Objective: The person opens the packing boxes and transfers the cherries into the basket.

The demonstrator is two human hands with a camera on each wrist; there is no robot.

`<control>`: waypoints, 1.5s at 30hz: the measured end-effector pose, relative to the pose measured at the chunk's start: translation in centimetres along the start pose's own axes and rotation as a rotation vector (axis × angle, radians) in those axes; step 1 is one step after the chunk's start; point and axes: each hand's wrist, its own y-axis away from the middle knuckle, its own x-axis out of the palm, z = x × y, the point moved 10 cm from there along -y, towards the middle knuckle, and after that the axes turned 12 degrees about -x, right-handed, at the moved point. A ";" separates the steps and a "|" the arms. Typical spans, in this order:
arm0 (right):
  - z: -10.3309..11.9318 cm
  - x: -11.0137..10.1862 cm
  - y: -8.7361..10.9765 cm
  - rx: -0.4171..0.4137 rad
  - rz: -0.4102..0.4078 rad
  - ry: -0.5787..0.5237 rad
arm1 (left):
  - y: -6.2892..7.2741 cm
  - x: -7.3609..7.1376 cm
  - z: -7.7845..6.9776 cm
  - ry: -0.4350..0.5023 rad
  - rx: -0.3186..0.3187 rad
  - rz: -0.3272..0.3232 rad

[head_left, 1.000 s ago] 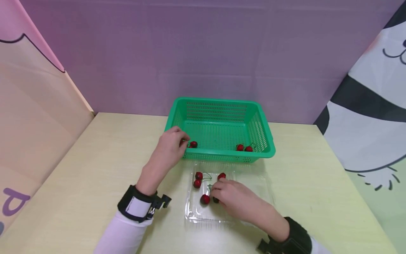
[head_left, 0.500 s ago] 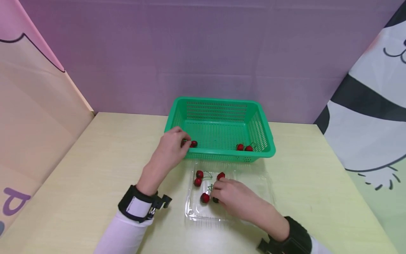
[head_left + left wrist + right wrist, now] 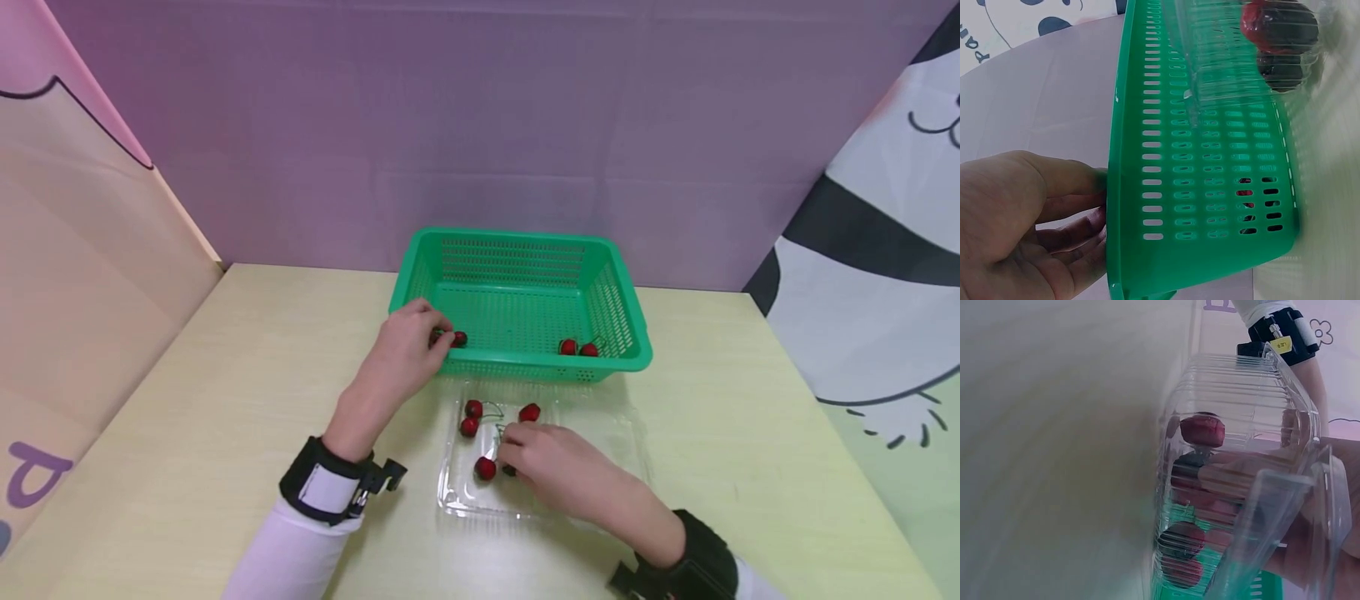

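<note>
My left hand (image 3: pixel 408 342) reaches over the near left corner of the green basket (image 3: pixel 525 360). Its thumb and index tips come close together beside red cherries (image 3: pixel 461 338) there. The left wrist view shows this hand (image 3: pixel 1041 219) passing behind the basket rim, which hides its fingertips, so I cannot tell if they pinch anything. My right hand (image 3: pixel 551 467) is down in a clear plastic box (image 3: pixel 453 504), its fingers on a dark cherry (image 3: pixel 1188 469). Around it lie a near cherry (image 3: pixel 485 468), a pair with joined green stems (image 3: pixel 492 408) and another cherry (image 3: pixel 529 412).
Two more cherries (image 3: pixel 577 348) lie in the basket's near right corner. The box's transparent lid (image 3: pixel 600 425) extends to the right under my right forearm. The pale wooden table (image 3: pixel 247 400) ends at a purple backdrop (image 3: pixel 487 125).
The cherry beyond my right fingers has shifted slightly right. In the basket, cherries near my left fingers have shifted a little, while both hands stay almost where they were.
</note>
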 end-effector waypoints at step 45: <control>0.5 -3.1 0.1 -0.114 -0.242 0.038 | 0.1 0.0 -0.2 -0.005 0.001 0.002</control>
